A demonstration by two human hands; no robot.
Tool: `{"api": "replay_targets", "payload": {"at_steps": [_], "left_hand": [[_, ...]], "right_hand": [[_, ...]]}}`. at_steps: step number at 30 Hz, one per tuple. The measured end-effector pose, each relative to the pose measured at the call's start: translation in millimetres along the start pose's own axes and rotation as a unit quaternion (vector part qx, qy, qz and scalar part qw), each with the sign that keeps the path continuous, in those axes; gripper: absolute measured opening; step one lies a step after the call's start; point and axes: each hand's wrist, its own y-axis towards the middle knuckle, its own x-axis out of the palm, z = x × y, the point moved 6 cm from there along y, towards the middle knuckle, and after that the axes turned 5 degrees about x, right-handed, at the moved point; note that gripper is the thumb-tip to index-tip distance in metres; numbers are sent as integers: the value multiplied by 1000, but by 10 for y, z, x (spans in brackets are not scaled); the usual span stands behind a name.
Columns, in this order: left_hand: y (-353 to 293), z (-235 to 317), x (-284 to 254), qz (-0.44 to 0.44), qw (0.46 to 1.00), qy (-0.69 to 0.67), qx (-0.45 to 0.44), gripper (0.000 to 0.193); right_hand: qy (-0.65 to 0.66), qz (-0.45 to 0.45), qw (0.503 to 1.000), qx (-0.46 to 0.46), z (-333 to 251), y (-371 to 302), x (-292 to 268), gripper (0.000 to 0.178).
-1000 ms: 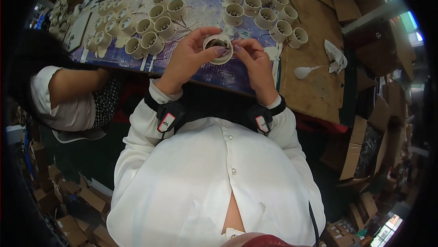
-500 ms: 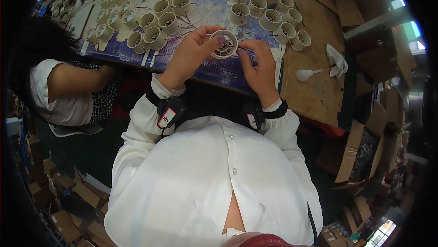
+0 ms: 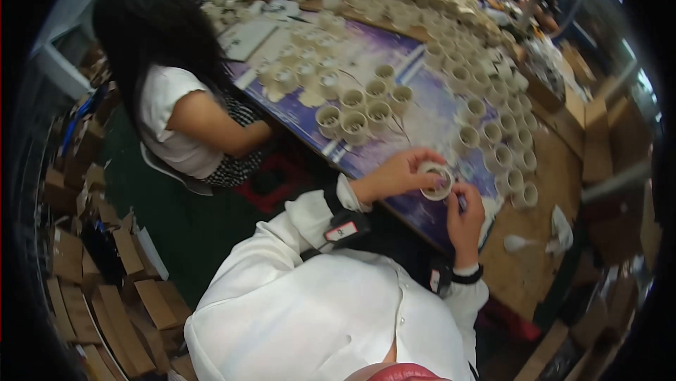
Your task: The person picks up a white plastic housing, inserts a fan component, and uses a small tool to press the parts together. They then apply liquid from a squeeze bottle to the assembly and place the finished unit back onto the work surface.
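"Cup [image 3: 432,192] first: where is it, and how should it handle?"

"Near three o'clock in the view, above the near side of the purple table [image 3: 428,115], which spreads from about eleven o'clock to four. Similar cups [image 3: 499,158] stand on it at the held one's two o'clock. Going by the plain, pale wall, it looks light and stiff, perhaps a little slippery. It might chip if dropped, though the material cannot be told for sure."

"Where is the best hold?"

"Around the outer wall, probably, with gentle pressure, leaving the mouth clear. Whatever sits inside is too blurred to name."

"And the person's arms?"

"From the left, a white sleeve [image 3: 282,232] leads in from the cup's eight o'clock. The left hand [image 3: 403,177] grips the cup from nine o'clock, fingers [image 3: 427,155] round the far wall at eleven, thumb laid over the rim. The mouth faces up toward the head."

"What about the right hand [image 3: 465,220]?"

"It comes up from between five and six o'clock, fingers bent, with thumb and forefinger tips close to the rim at four. Whether they pinch anything cannot be told."
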Motion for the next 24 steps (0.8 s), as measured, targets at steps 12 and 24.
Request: {"api": "replay_targets", "payload": {"at_steps": [12,24], "left_hand": [[598,-55,-102,-65,993,-80,-53,31],[726,-255,-145,-141,980,-115,-81,32]], "right_hand": [[92,32,992,79,224,210,-20,7],[-59,-22,998,2,87,283,-85,8]]}}
